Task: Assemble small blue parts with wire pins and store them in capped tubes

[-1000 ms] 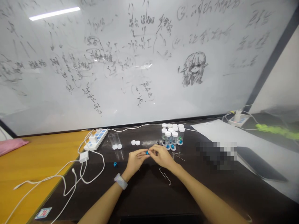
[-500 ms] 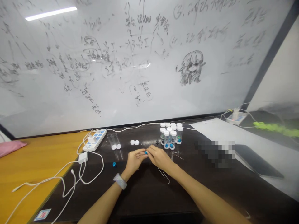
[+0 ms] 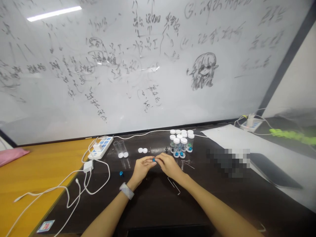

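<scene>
My left hand pinches a small shiny blue metal piece between its thumb and fingers, above the dark table. Against that piece are the closed fingertips of my right hand; whatever they hold is too small to make out. A thin line rises just behind the fingers. To the left of my left hand lies a similar blue piece. Below my right hand are thin L-shaped hex keys, and more thin metal rods lie to its right.
Clear tubes with white caps stand in a cluster behind my right hand. Two empty tubes and two white caps are at the back left. A power strip with white cables lies left; a dark tablet-like slab lies right.
The fingertips of my right hand have drawn slightly right from the blue piece, which shows a little more. A thin line now appears behind the fingers. The view has shifted very slightly.
</scene>
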### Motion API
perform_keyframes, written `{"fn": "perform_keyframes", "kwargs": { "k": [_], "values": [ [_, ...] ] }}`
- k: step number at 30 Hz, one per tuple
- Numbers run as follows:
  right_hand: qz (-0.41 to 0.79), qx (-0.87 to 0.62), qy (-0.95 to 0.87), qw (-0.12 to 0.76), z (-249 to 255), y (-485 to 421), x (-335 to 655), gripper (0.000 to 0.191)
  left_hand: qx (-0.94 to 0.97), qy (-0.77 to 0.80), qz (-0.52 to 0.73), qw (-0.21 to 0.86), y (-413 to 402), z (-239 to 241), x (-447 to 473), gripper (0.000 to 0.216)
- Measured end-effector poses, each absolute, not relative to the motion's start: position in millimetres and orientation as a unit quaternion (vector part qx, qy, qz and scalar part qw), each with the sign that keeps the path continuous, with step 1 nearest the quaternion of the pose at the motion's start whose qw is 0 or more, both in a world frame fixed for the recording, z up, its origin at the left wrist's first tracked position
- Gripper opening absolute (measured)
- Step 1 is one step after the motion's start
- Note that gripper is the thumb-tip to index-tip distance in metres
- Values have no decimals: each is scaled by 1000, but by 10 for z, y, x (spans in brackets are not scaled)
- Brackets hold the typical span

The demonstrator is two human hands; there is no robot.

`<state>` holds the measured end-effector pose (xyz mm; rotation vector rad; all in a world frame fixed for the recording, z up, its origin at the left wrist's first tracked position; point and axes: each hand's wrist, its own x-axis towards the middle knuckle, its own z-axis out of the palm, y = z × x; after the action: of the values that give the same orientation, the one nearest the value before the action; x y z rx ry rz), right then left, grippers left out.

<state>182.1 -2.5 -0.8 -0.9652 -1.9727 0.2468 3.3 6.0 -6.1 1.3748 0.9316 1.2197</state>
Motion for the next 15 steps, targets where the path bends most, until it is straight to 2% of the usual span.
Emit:
{"fn": "perform_keyframes", "kwargs": {
  "k": [15],
  "values": [
    [83, -368, -830, 411, 82, -84, 1870, 20, 645, 390, 491, 436, 28, -36, 39, 33]
  ]
}}
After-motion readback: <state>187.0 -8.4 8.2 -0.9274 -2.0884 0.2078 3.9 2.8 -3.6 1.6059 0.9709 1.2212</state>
